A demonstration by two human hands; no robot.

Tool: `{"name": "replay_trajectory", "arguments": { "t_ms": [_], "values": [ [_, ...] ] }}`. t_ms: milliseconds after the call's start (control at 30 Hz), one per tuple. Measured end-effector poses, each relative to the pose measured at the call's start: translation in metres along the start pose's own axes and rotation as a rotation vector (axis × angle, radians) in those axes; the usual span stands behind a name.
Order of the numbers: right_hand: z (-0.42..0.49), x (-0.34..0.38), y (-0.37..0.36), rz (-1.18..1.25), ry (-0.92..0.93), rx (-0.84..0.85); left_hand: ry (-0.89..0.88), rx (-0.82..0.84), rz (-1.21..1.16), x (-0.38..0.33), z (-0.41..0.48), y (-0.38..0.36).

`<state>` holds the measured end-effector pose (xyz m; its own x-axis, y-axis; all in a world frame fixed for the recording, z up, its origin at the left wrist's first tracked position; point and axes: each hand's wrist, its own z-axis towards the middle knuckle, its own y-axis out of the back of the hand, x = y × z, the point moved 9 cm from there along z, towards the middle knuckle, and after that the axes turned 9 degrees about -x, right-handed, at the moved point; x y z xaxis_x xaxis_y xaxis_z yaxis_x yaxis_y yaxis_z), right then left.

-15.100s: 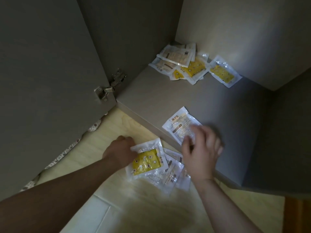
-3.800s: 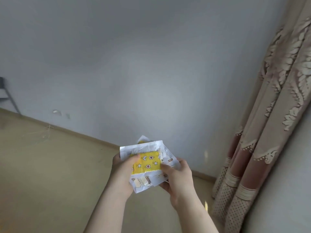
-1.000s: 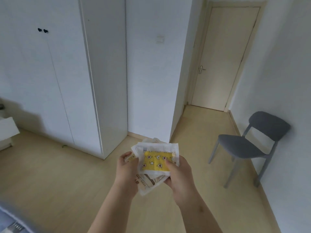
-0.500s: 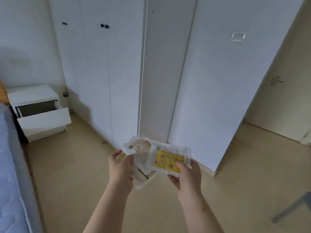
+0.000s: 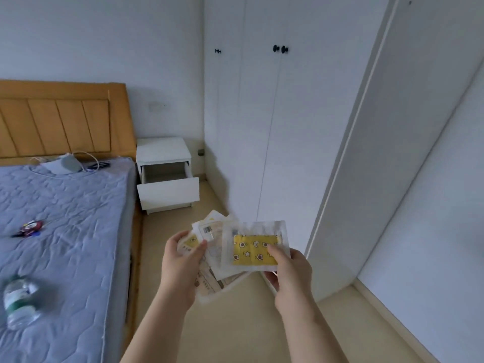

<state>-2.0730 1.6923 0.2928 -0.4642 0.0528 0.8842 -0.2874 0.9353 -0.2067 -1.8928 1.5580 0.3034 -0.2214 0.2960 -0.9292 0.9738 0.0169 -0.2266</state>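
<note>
I now face the open drawer (image 5: 167,189) mid-frame, the likely destination; right grip (image 5: 290,273) pinches the yellow packet (image 5: 255,250), left grip (image 5: 180,265) clamps the stack (image 5: 212,239).

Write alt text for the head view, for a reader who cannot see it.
Two hands hold clear packets: the right hand pinches a yellow-patterned packet, the left hand grips a fanned stack. Beyond are a bed, a nightstand with an open drawer.

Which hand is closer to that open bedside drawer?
Left. The left hand, gripping the other packets, sits below the open drawer in the view; the right hand, pinching the yellow packet, is farther off to the right, toward the wardrobe.
</note>
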Motion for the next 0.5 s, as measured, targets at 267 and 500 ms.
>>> {"name": "replay_trajectory", "arguments": {
  "t_ms": [267,500],
  "values": [
    [0.132,0.033,-0.145,-0.005,-0.05,0.061,-0.207,-0.392,0.125,-0.045,0.152,-0.03],
    [0.175,0.004,-0.318,-0.261,-0.235,0.465,-0.537,-0.423,0.519,-0.107,0.239,-0.077]
  ]
}}
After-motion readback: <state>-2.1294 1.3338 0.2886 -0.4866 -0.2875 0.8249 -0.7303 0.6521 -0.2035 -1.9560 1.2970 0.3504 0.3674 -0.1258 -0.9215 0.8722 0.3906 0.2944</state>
